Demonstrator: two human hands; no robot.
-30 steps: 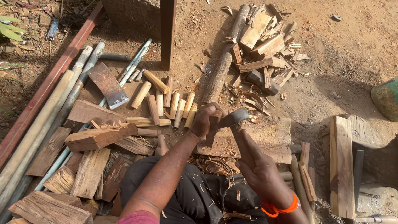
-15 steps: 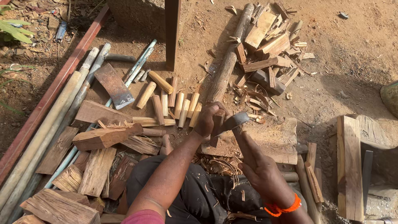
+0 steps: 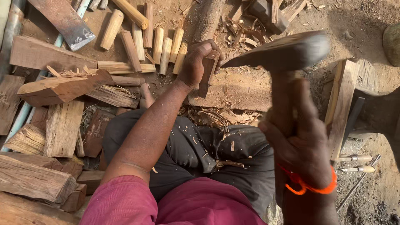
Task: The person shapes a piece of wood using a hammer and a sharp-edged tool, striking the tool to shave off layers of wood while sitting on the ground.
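Dirt yard, wood scraps all round a flat chopping block [image 3: 246,89]. Nearest: right hand [image 3: 302,146] w/ orange wristband, fist wrapped on adze handle; adze [image 3: 277,52] now raised high above block, was down at the wood 0.5 s ago. Left hand [image 3: 196,64] grips small wood piece [image 3: 207,71] upright on block, same as before. Beyond block: row of shaped pegs [image 3: 160,43], rusty blade [image 3: 62,21] farther left.

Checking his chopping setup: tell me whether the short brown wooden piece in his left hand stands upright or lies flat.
Upright: the short brown wooden piece stands on end on the wooden block, left hand gripping it.
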